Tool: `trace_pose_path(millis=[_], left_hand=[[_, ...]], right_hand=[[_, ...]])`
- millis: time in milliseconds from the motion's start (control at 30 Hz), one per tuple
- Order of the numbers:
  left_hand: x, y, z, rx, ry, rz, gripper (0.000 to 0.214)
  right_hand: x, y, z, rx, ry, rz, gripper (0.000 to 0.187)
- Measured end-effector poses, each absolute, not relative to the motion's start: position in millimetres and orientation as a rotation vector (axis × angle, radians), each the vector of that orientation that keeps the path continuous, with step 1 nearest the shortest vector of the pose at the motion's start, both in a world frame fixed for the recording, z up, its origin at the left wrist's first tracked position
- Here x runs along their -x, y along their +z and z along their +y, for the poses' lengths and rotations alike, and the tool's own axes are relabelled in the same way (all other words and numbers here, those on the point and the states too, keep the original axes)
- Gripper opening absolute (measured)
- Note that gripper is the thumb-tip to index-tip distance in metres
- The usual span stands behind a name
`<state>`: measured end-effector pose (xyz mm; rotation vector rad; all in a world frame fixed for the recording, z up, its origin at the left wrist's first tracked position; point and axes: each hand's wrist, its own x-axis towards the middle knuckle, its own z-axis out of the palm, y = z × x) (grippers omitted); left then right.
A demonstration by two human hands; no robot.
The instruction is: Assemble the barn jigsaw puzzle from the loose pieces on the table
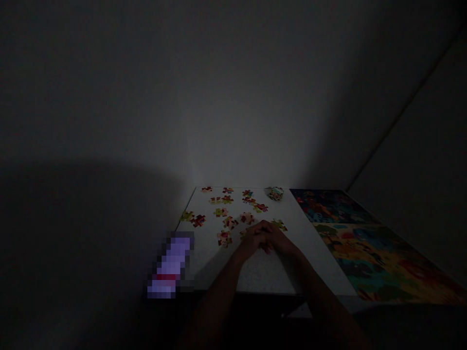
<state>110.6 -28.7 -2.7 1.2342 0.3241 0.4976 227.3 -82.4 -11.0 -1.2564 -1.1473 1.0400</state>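
My left hand (250,242) and my right hand (280,238) rest clasped together over the white table (262,277), fingers interlaced. Both are closed, and no object shows in either. Just beyond them lies a pale pink puzzle piece (247,218). A green piece (279,224) is right behind my right hand, and another piece (242,234) is partly covered by my left hand. To the left is a reddish piece (224,238). Several more loose jigsaw pieces, such as a dark red one (198,220), are spread across the table's left and far parts.
At the far edge sits a small patterned bundle (275,193), hard to make out. Colourful picture sheets (368,257) cover the table's right side. A lit, pixelated phone-like object (171,265) is at the left edge. Walls (241,121) stand behind; the room is dim.
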Motion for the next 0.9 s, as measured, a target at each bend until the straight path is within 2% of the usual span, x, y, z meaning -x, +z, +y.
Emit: trace_pose_path(millis=[467, 633, 767, 900], left_hand=[[-114, -11, -26, -1.242, 0.486, 0.327, 0.035], [-116, -13, -27, -1.457, 0.523, 0.442, 0.035], [-97, -15, -34, -1.981, 0.703, 0.684, 0.048], [-62, -25, -36, -2.575, 0.57, 1.102, 0.05]], right_hand=[[-228, -13, -83, 1.301, 0.989, -1.13, 0.024], [-233, -10, -81, 1.372, 0.929, -1.171, 0.029], [-251, -14, -79, 1.539, 0.601, -1.161, 0.033], [-263, -31, -75, 2.095, 0.15, -1.155, 0.044]])
